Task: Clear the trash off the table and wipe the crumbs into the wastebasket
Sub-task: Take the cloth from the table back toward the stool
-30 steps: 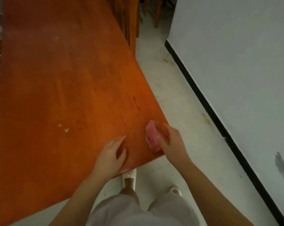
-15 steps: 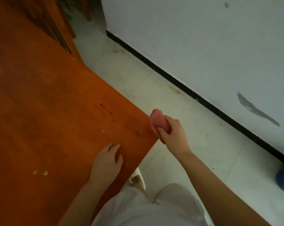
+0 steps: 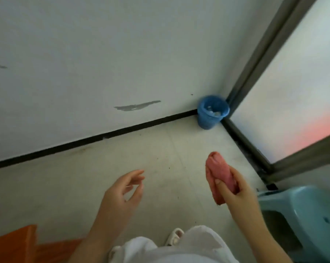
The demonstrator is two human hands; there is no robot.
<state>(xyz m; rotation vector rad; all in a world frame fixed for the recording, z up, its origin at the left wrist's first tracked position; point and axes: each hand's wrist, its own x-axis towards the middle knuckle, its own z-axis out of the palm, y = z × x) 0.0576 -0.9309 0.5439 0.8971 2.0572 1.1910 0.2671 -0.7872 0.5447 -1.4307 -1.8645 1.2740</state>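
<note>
Two hands are up in front of me over the floor [image 3: 69,190]. My left hand [image 3: 122,192] is empty, fingers loosely curled and half open, touching nothing. My right hand [image 3: 236,190] grips a crumpled pink cloth [image 3: 220,177], thumb pressed across it. The orange table [image 3: 18,243] corner sits nearest, well short of the wastebasket [image 3: 211,112], which stands beyond both hands in the wall corner, holding scraps.

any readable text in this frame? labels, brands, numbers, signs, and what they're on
None readable.
Blue wastebasket: no print visible on its liner.
Pink cloth in the right hand: plain.
Teal plastic stool: one small dark mark, too blurred to tell if it is text.
Wall: only a grey scuff, no writing.
Left hand: open, no visible object.
</note>
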